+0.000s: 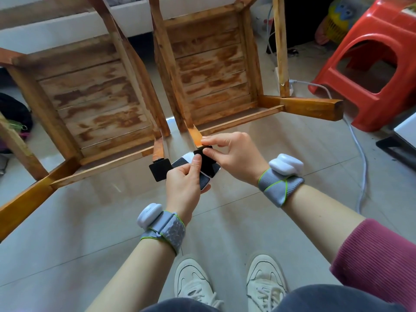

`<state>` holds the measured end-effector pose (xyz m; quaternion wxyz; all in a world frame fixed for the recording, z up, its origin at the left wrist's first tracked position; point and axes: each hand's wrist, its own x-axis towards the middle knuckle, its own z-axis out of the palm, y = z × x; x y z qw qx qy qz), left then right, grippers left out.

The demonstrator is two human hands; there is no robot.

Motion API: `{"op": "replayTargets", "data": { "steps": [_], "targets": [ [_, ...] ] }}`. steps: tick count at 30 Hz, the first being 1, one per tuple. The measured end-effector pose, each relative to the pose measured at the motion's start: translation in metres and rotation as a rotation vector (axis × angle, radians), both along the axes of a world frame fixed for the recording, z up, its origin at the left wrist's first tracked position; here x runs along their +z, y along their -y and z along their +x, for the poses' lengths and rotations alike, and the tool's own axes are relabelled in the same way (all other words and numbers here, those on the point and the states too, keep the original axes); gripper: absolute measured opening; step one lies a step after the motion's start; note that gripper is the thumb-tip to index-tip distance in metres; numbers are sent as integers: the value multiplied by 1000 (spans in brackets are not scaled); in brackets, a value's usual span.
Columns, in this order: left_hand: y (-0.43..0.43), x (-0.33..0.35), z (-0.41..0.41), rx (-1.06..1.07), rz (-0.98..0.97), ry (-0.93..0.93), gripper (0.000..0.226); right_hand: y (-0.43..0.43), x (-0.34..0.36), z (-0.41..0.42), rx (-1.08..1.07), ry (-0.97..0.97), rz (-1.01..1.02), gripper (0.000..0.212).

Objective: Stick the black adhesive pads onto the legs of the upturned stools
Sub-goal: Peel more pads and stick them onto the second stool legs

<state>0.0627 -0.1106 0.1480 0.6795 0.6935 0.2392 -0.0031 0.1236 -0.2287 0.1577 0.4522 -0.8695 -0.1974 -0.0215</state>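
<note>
Right hand (235, 156) pinches pad (200, 150) at leg (195, 137) end, 1 o'clock of left hand (183, 188), which grips the sheet (207, 180). Centre it squarely, then press firmly.

**Stools, pad sheet and shoes only partly in sight**

The left stool (90, 91) runs off the left and top edges, so several of its legs lose their ends. The right stool (211, 70) loses its far legs at the top edge. The sheet of pads (208, 174) is largely covered by the left hand (183, 188) gripping it, so how many pads remain cannot be told. The right hand (234, 158) pinches a black pad (203, 153) at a leg's tip, and fingers hide whether it touches the wood. The red stool (369, 70) is cut by the right edge. A white cable (364, 174) on the floor passes behind a stool leg. Knees cover the heels of the shoes (193, 282).
</note>
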Motion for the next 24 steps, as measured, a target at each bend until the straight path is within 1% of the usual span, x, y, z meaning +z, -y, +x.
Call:
{"op": "replayTargets", "data": {
  "steps": [3,7,14,19,24],
  "targets": [
    [0,-1,0,-2,18,0,35,1,-1,2,27,43,-47,25],
    [1,0,0,-4,-2,-8,38,4,-1,2,53,-19,-52,30],
    [0,0,1,-22,17,-33,37,9,-4,3,94,-58,-89,40],
    [3,-2,-3,3,83,-7,29,12,-4,2,126,-41,-143,46],
    [3,-6,-4,9,167,25,22,14,0,6,161,-23,-186,46]
  ]
}}
